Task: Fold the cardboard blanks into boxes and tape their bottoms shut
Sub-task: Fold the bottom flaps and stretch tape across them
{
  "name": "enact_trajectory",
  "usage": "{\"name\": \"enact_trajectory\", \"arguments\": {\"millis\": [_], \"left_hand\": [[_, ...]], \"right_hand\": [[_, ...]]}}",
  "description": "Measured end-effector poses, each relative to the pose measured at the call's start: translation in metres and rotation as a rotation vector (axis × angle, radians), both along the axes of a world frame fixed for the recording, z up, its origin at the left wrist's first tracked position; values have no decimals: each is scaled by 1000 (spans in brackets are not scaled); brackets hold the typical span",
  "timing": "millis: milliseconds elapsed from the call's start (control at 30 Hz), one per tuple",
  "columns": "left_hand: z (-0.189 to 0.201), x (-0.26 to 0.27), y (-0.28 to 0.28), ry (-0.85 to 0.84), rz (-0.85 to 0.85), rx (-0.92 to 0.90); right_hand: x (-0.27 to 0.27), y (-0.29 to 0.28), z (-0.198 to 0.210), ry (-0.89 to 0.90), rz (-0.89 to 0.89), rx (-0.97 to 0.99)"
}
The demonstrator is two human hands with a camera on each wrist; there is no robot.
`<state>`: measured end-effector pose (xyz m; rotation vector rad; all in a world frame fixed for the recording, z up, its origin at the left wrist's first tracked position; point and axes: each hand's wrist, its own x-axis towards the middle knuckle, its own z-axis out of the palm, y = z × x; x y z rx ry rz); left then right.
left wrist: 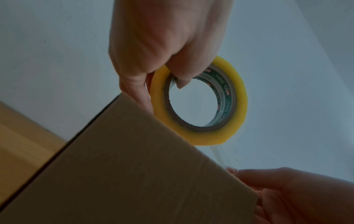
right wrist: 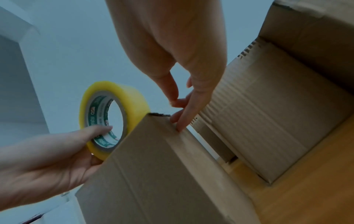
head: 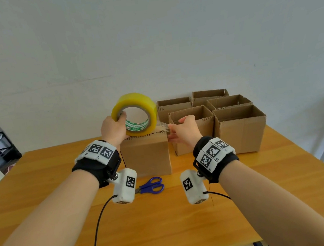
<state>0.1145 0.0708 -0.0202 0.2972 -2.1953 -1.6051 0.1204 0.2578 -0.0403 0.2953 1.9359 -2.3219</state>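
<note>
Your left hand grips the tape roll atop the box mid-desk; your right hand pinches the tape end at the box's right edge.

A wooden table with cardboard boxes and scissors on it.

The table top is yellow-brown wood and stands against a pale wall. One closed cardboard box stands on it near the middle. Just to its right and behind stands a group of open boxes, close together, with their openings upward. Blue-handled scissors lie flat on the wood in front of the closed box.
</note>
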Motion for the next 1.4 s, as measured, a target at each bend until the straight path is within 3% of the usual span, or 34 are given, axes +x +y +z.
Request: {"name": "enact_trajectory", "arguments": {"millis": [100, 300, 667, 1033, 1167, 1300, 1400], "left_hand": [[1, 1, 1, 0, -15, 15], [5, -1, 4, -5, -31, -25], [3, -6, 3, -48, -21, -20], [-5, -6, -3, -66, -37, -87], [-4, -4, -3, -65, -46, -106], [-4, -2, -2, -55, -41, -114], [-5, -1, -2, -52, -39, -162]], "right_hand": [[-6, -7, -6, 68, -43, 125], [-7, -6, -7, 27, -18, 118], [-1, -11, -22, 231, -38, 635], [4, -11, -26, 266, -124, 886], [5, -8, -31, 253, -71, 926], [12, -6, -29, 515, -88, 766], [12, -11, -23, 597, 217, 691]]}}
